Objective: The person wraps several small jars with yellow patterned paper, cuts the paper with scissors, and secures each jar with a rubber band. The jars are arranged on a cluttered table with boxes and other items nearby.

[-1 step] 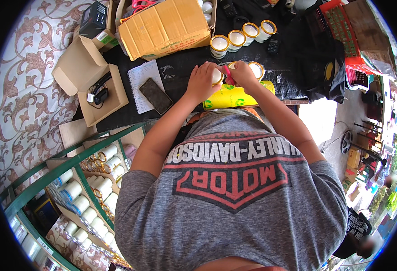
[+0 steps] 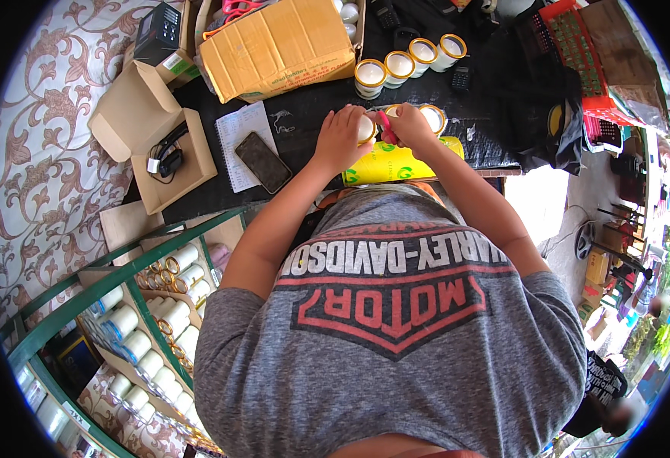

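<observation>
Left hand: we see the left hand (image 2: pixel 340 141) bent around the left side of a white-filled jar (image 2: pixel 366 128) with golden rim; its fingers look clamped on this jar.
Right hand: the right hand (image 2: pixel 413 126) has its fingers closed on a pink tool (image 2: pixel 385 128); we cannot tell its exact kind, because the fist covers a good part of it.
Held jar: it is at the near side of the tabletop (image 2: pixel 298 131), between the 2 hands, with the open top facing up; whether its bottom touches the surface, we cannot tell.
Tool against jar: the pink tool is just right of the jar's rim, and the jar lies to the left of the right fingers. The visible long axis of the tool runs mostly away from us, its far end leaning a little to the left. We cannot say if tool and rim are touching.
Nearer hand: the left hand is nearer to the jar, being on it; the right fist is just beside.
Neighbour jars: we find 1 half-hidden jar (image 2: pixel 391 111) behind the tool, and 1 right-hand jar (image 2: pixel 433 119) just beyond the right wrist.
Yellow package: the yellow package (image 2: pixel 381 169) lies on the near side, below both hands.
Farther back: 4 jars (image 2: pixel 399 66) stand in a slanted row.
Left part: a phone (image 2: pixel 264 162) lies partly on a notebook (image 2: pixel 233 122).
</observation>
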The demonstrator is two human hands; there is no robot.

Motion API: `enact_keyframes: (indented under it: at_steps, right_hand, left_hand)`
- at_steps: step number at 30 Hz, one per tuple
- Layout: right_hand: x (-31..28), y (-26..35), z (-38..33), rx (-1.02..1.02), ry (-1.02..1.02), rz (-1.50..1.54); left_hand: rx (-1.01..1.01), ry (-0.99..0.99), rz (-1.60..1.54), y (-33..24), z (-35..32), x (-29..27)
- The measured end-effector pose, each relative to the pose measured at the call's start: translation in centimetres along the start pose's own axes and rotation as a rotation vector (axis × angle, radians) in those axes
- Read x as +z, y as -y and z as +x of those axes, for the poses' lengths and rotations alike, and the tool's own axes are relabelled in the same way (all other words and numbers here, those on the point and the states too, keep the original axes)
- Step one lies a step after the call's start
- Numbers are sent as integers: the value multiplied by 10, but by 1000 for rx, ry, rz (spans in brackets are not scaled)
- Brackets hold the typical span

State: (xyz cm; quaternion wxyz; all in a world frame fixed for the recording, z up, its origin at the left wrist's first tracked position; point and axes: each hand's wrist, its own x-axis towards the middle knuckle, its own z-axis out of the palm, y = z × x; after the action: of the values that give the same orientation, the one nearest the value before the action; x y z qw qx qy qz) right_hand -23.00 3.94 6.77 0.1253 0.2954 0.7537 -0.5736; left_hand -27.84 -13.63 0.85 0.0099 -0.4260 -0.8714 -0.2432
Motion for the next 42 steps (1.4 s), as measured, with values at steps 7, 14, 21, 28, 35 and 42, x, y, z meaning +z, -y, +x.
enact_keyframes:
  at_steps: [7, 14, 21, 28, 35, 42]
  right_hand:
    - [-1, 3, -5, 110, 98, 60]
    - [4, -2, 8, -39, 20, -73]
    - [-6, 4, -20, 39, 76, 98]
    - [-1, -3, -16, 102, 155, 47]
    - [12, 1, 3, -23, 54, -52]
    - [-16, -29, -40, -87, 143, 110]
  left_hand:
    - [-17, -12, 26, -3, -1, -2]
    - [7, -27, -42, -8, -5, -6]
    - [-30, -54, -10, -9, -9, -6]
    - [-50, -86, -24, -9, -10, -4]
    - [-4, -138, 8, -12, -15, -6]
    - [-253, 5, -9, 1, 12, -12]
